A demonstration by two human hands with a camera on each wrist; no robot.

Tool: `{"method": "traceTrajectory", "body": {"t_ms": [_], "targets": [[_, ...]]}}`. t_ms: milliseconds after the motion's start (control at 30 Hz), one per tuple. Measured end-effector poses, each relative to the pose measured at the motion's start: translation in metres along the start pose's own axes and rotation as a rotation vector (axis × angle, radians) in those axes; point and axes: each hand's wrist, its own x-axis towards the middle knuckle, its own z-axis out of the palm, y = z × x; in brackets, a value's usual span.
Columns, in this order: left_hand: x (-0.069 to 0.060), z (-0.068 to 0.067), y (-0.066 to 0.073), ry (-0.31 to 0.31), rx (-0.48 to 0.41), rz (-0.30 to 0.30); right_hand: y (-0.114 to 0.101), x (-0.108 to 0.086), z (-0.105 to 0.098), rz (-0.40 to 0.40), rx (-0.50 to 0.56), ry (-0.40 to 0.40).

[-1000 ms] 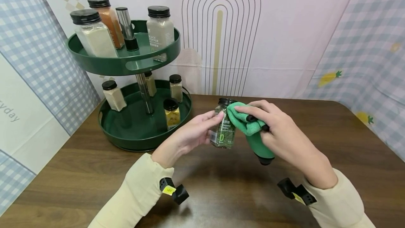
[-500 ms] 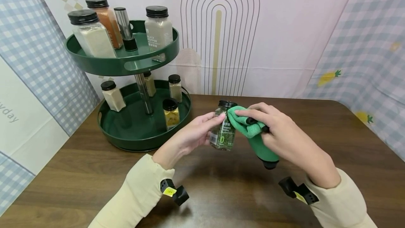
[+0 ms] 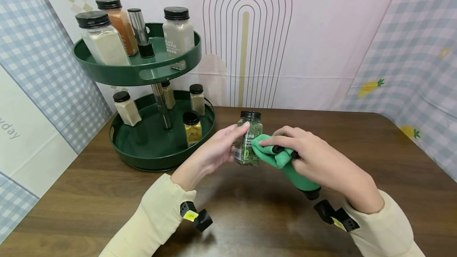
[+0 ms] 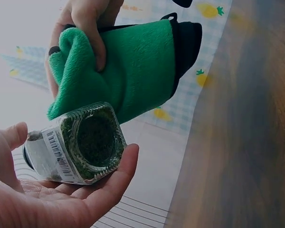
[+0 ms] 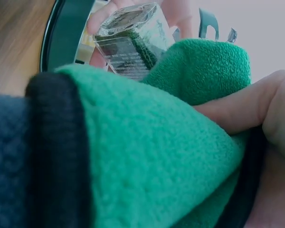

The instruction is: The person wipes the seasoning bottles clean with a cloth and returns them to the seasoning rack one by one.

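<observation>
My left hand [image 3: 217, 146] grips a clear spice jar [image 3: 252, 130] of green dried herbs, thumb on its near side. The jar has a black lid and stands nearly upright above the table. In the left wrist view its glass base [image 4: 97, 142] faces the camera, with fingers beneath. My right hand [image 3: 314, 158] pinches a folded green cloth [image 3: 271, 156] with black edging. A fold of the cloth meets the jar's lower right side, while its loose end hangs below the hand. In the right wrist view, the cloth [image 5: 156, 152] hides much of that hand.
At left stands a two-tier green rack [image 3: 143, 158]. Larger jars, among them a black pepper jar [image 3: 178, 37], and a silver cylinder [image 3: 140, 31] are on its upper tray. Several small jars, one yellow [image 3: 192, 130], occupy the lower tray. The wooden table [image 3: 250, 225] ends at a fabric backdrop [image 3: 321, 31].
The right hand and cloth have moved down along the jar, from its upper part to its lower right side. The jar has shifted slightly left and stands straighter, still in the left hand.
</observation>
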Motion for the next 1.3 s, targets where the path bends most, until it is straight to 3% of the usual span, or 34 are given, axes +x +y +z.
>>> {"method": "traceTrajectory", "body": {"t_ms": [433, 533, 633, 733, 833, 933, 1300], "targets": [[-0.001, -0.001, 0.003, 0.058, 0.022, 0.006, 0.0, -0.004, 0.002, -0.043, 0.012, -0.172], [-0.001, 0.0, 0.004, 0.055, 0.015, 0.012, -0.001, -0.007, -0.002, -0.062, 0.004, -0.101], [-0.001, 0.001, 0.005, 0.036, 0.009, 0.021, -0.001, -0.009, -0.007, -0.077, -0.007, 0.068], [-0.002, 0.002, 0.005, -0.006, 0.013, 0.029, -0.001, -0.009, -0.009, -0.067, -0.01, 0.236], [-0.003, 0.003, 0.004, -0.066, 0.017, 0.039, -0.001, -0.007, -0.008, -0.057, -0.014, 0.314], [-0.005, 0.003, 0.004, -0.102, 0.016, 0.055, -0.001, -0.007, -0.007, -0.069, -0.016, 0.308], [-0.004, 0.002, 0.001, -0.113, -0.009, 0.067, 0.003, -0.005, -0.006, -0.092, 0.0, 0.22]]}}
